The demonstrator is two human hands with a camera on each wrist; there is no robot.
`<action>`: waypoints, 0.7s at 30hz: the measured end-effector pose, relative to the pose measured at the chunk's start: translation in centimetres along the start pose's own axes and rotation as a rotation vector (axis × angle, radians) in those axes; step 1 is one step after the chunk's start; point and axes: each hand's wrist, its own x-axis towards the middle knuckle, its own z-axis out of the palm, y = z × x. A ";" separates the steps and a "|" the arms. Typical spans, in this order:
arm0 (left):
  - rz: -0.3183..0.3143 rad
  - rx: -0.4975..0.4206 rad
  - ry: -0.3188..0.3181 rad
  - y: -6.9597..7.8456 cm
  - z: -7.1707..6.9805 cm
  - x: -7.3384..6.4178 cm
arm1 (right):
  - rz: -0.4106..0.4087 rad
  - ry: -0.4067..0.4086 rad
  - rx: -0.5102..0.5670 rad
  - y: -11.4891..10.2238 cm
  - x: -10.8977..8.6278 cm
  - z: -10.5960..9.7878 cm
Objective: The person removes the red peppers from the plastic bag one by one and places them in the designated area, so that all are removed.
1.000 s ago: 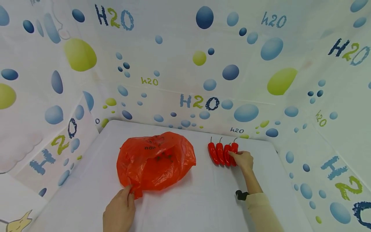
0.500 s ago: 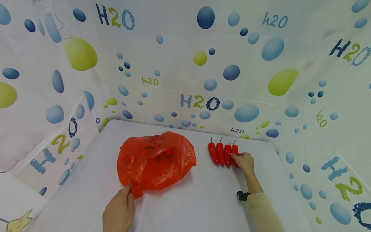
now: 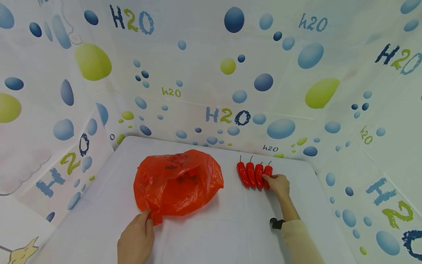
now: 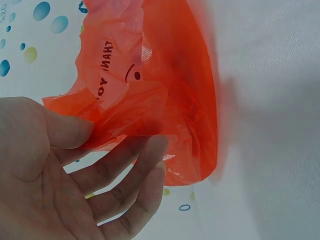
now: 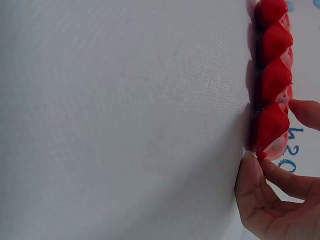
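An orange-red plastic bag [image 3: 148,179] with dark printing lies on the left half of the white table, its mouth gaping. My left hand [image 3: 136,238] pinches the bag's near edge between thumb and fingers; the left wrist view shows the film [image 4: 115,117] under the thumb. To the right, several red chili peppers [image 3: 250,175] with thin stems lie side by side in a row. My right hand [image 3: 279,186] has its thumb and fingers on either side of the rightmost chili pepper [image 3: 268,171]. From the right wrist, that pepper [image 5: 272,122] sits between thumb and fingertips.
A white cloth covers the table [image 3: 211,238]. Patterned sheets [image 3: 197,73] with coloured dots and lettering rise at the back and both sides. A small black device [image 3: 276,223] is at the right wrist.
The rightmost chili pepper has shifted slightly, its stem end now leaning to the right. My right hand has moved a little with it. The left hand and the bag stay in place.
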 end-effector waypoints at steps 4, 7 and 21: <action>-0.006 0.005 -0.004 0.1 0.0 0.0 | 0.010 0.007 0.014 0.0 -0.2 -0.1; 0.001 0.002 0.003 0.1 0.1 -0.1 | -0.009 0.028 0.005 -0.3 -0.3 -0.1; 0.015 -0.004 0.000 0.1 0.0 -0.1 | -0.146 0.117 0.125 -3.8 -2.7 -0.8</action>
